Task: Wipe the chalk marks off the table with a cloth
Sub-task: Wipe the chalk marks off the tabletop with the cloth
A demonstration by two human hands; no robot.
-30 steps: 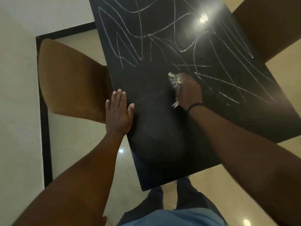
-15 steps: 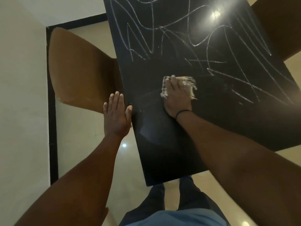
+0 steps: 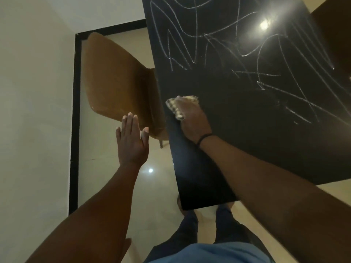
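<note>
Pale cloth [image 3: 175,109] lies under right hand [image 3: 192,122], apparently pressed flat.

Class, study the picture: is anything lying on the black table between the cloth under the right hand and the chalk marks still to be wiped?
Nothing visible does. The right hand presses the cloth near the table left edge; bare tabletop runs to the chalk marks.
</note>
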